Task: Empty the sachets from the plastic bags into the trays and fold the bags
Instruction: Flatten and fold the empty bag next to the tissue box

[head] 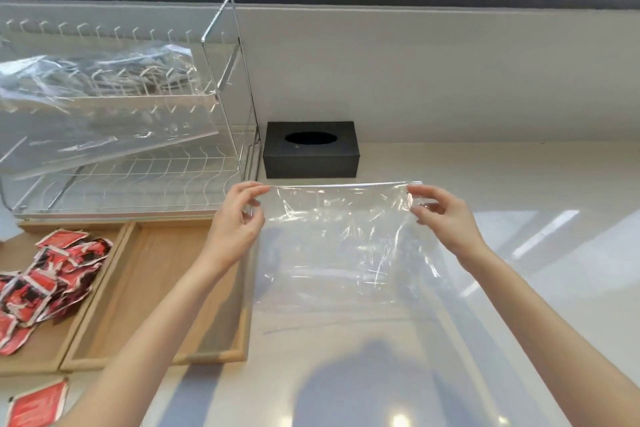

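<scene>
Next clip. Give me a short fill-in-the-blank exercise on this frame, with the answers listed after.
1. Both hands, left hand and right hand, hold a clear plastic ____ by its top corners.
2. The red sachets lie in the ____ of the two wooden trays.
3. The tissue box behind the bag is ____ in colour.
4. The right tray holds ____ sachets.

Answers: bag; left; black; no
</scene>
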Tool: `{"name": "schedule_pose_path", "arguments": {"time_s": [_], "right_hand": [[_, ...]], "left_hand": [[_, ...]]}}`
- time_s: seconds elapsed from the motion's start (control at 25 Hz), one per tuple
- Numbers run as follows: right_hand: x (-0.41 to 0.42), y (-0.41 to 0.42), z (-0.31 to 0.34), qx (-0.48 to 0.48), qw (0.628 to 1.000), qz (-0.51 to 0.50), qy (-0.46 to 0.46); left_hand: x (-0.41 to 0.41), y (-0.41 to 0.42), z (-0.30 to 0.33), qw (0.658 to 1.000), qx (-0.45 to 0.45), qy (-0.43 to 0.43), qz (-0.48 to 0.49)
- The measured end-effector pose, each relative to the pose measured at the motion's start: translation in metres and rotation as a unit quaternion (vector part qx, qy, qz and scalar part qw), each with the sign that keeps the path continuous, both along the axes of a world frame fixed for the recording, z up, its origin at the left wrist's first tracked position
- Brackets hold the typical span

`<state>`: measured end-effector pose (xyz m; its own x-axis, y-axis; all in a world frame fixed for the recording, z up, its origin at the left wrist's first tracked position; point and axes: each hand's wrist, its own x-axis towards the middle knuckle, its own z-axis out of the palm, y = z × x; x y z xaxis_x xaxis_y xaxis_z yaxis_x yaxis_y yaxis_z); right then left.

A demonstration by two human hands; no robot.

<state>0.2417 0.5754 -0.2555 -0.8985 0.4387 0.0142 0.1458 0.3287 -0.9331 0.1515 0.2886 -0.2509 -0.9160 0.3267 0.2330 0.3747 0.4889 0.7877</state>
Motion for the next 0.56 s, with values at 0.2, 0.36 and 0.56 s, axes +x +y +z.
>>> {"name": "schedule_pose_path", "arguments": {"time_s": [0.2, 0.36, 0.56], "right_hand": [[-0.045, 0.018, -0.03, -0.029, 0.998, -0.03, -0.044], [-0.08, 0.018, -0.054, -0.022, 0.996, -0.042, -0.075], [-0.091, 0.004, -0.082, 0.148, 0.983, -0.004, -0.107]], "left_hand": [[-0.038, 0.036, -0.031, 0.995, -0.099, -0.016, 0.009], [-0.063, 0.051, -0.06, 0.977, -0.211, -0.015, 0.035], [-0.079, 0.06, -0.088, 0.952, -0.304, 0.013, 0.038]]}}
